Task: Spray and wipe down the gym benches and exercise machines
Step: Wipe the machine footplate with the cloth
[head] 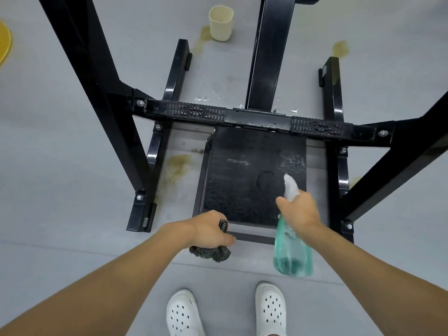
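Over black textured platform [252,170], wet patches, right hand [299,210] gripping green spray bottle [292,251], left hand [208,230] clutching dark cloth [211,253]

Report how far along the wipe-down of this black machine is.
Done: the black textured foot plate shows wet spray patches. In hand: the right hand holds the translucent green spray bottle, the left hand grips the dark crumpled cloth. Left: wiping the plate and the glossy black steel frame.
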### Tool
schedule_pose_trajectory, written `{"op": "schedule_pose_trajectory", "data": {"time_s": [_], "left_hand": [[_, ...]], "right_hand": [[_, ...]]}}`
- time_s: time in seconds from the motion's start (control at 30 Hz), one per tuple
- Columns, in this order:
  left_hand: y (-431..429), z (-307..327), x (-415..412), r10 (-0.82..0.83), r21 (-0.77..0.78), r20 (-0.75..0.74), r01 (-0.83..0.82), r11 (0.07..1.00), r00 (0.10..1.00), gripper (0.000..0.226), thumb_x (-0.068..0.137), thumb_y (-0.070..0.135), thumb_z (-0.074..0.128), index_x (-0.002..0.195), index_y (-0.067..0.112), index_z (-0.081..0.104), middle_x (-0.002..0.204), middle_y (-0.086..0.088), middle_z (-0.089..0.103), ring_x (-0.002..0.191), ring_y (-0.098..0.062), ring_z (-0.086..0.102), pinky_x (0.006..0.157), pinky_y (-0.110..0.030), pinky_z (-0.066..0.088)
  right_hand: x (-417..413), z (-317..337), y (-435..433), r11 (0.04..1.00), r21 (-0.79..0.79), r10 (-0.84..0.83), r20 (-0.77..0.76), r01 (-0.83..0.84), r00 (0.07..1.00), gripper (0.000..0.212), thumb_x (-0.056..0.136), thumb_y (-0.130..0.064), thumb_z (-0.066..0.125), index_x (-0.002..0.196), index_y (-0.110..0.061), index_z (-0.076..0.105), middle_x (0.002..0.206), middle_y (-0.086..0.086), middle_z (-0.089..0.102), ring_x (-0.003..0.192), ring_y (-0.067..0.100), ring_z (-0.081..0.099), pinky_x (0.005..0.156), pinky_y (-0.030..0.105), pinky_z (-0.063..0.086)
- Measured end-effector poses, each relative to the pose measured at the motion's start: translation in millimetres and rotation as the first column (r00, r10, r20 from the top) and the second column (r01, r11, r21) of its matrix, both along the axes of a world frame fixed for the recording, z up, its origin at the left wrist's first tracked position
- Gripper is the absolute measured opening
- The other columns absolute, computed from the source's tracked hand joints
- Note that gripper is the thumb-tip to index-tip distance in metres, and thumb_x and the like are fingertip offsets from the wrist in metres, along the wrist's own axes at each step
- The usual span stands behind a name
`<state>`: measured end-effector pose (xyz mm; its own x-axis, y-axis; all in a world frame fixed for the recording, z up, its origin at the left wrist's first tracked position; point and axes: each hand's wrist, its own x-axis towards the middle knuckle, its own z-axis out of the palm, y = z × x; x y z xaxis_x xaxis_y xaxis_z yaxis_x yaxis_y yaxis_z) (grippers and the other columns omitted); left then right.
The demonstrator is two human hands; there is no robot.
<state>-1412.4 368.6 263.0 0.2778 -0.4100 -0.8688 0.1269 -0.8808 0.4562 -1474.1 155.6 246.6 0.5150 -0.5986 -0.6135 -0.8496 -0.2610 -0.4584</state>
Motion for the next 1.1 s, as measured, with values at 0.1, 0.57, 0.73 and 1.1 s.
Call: {"op": "schedule_pose_trajectory", "data": {"time_s": [0.1, 0.57, 0.73, 1.1], "left_hand": [[-5.4, 0.0, -4.3, -0.005, -0.006, -0.006, 0.005, 1.0, 1.0, 0.047, 0.092, 0.038, 0.069, 0.123, 0.005, 0.058, 0.09, -0.005, 0.056, 0.076, -0.02, 0.054, 0.069, -0.033, 0.046], [9.0, -0.5, -26.7, -0.064, 0.021, 0.032, 0.063, 0.998, 0.997, 0.044, 0.091, 0.04, 0.067, 0.124, 0.011, 0.058, 0.115, -0.009, 0.063, 0.101, -0.023, 0.064, 0.088, -0.036, 0.053], [21.1, -5.1, -34.6, 0.011, 0.011, -0.002, -0.011, 1.0, 1.0, 0.033, 0.088, 0.033, 0.067, 0.109, 0.008, 0.063, 0.093, -0.005, 0.063, 0.081, -0.018, 0.06, 0.076, -0.033, 0.052], [56.7, 11.9, -0.5, 0.385, -0.019, 0.204, -0.39, 0.921, 0.9, 0.04, 0.094, 0.05, 0.057, 0.077, 0.015, 0.064, 0.077, -0.004, 0.064, 0.07, -0.022, 0.062, 0.059, -0.026, 0.046]], "right_hand": [[-17.3, -1.0, -15.7, 1.0, 0.008, -0.016, -0.06, 0.017, 0.998, 0.012, 0.091, -0.019, 0.057, 0.09, -0.008, 0.055, 0.08, 0.016, 0.067, 0.06, 0.024, 0.055, 0.051, 0.026, 0.041], [-66.6, -12.1, 40.9, 0.946, 0.226, 0.267, -0.136, -0.232, 0.954, 0.011, 0.086, -0.022, 0.065, 0.088, -0.013, 0.06, 0.086, 0.013, 0.067, 0.084, 0.034, 0.071, 0.08, 0.049, 0.059], [-56.9, -13.4, 78.8, 0.909, 0.21, 0.386, -0.099, -0.36, 0.917, 0.007, 0.082, -0.027, 0.059, 0.08, -0.023, 0.054, 0.077, 0.002, 0.064, 0.073, 0.025, 0.067, 0.069, 0.034, 0.053], [-3.7, -25.6, 157.2, 0.766, 0.212, 0.557, 0.254, -0.607, 0.791, 0.042, 0.088, -0.017, 0.063, 0.127, -0.018, 0.048, 0.125, 0.006, 0.048, 0.11, 0.027, 0.055, 0.096, 0.046, 0.049]]}}
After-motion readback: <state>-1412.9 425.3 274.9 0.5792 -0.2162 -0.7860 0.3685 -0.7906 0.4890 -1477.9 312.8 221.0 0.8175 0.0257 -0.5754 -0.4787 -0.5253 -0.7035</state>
